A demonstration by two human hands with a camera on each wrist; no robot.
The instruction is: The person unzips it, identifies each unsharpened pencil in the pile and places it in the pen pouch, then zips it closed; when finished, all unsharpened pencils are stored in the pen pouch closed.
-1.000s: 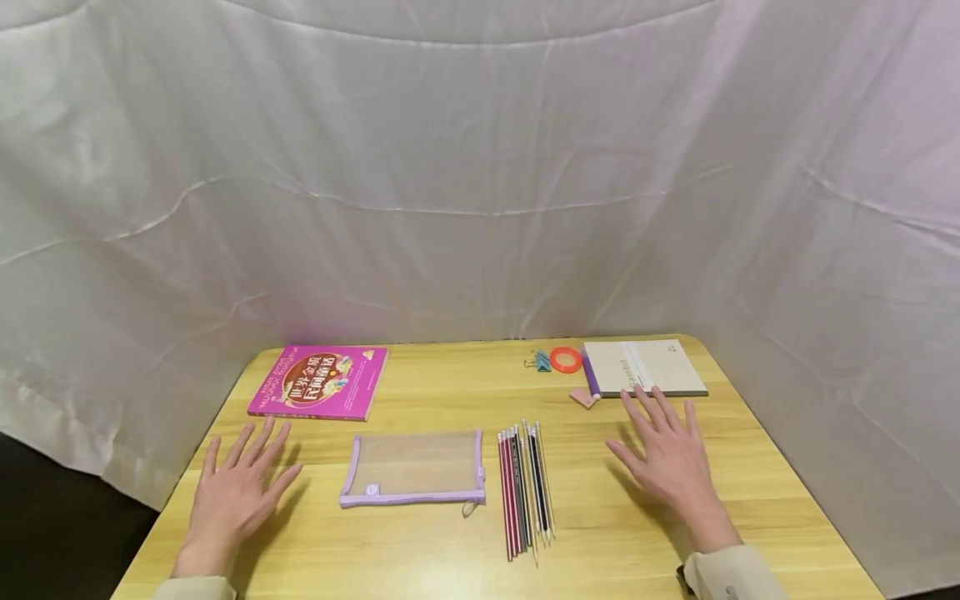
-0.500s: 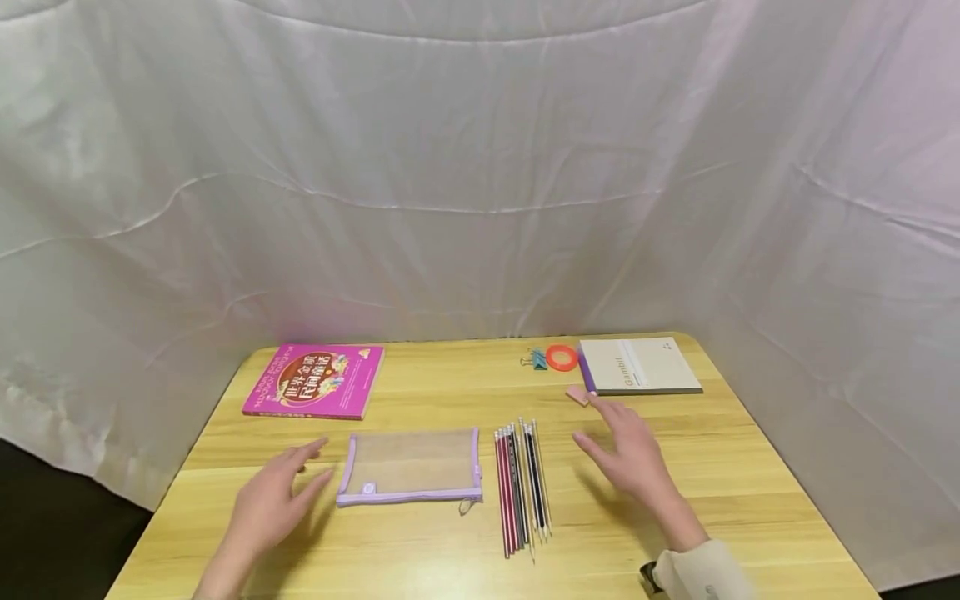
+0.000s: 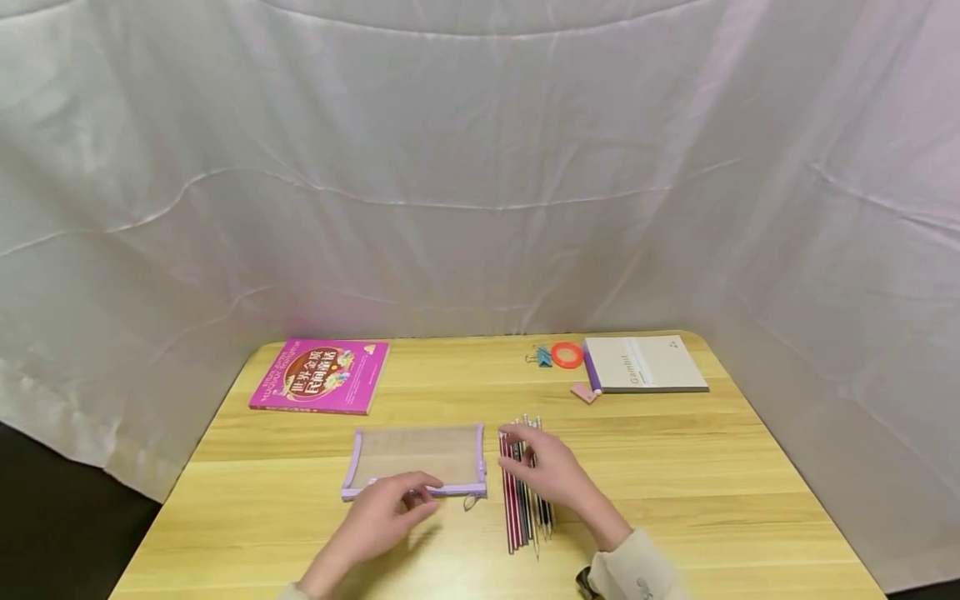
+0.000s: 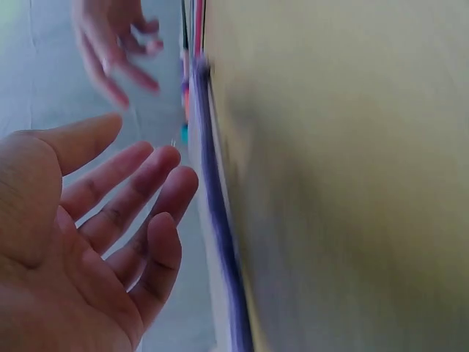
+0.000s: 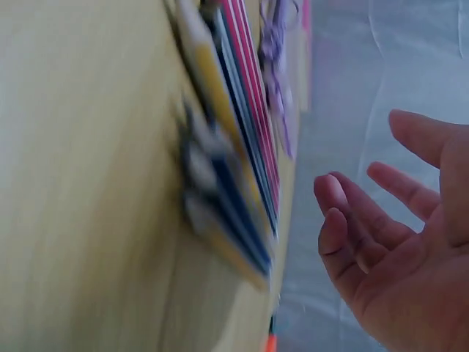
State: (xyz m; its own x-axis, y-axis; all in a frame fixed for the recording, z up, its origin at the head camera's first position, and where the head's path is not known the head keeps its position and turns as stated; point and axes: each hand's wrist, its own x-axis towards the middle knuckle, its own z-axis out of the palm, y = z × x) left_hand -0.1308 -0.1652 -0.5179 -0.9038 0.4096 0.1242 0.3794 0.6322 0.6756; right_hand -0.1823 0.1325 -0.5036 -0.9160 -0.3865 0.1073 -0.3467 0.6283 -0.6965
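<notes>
Both grips slack-fingered: left hand (image 3: 378,518) over one mesh pouch (image 3: 417,460), right hand (image 3: 546,470) over pencils (image 3: 522,500).

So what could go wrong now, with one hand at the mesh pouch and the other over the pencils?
The pencils lie loose, side by side, under the right hand; a careless grab could scatter or roll them. The mesh pouch lies flat, and the left hand only reaches its near edge, so it might slide across the smooth table.

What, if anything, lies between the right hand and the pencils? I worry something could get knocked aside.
Nothing visible does. The right hand hovers directly over the pencils, fingers relaxed; the mesh pouch lies apart, beside them.
</notes>
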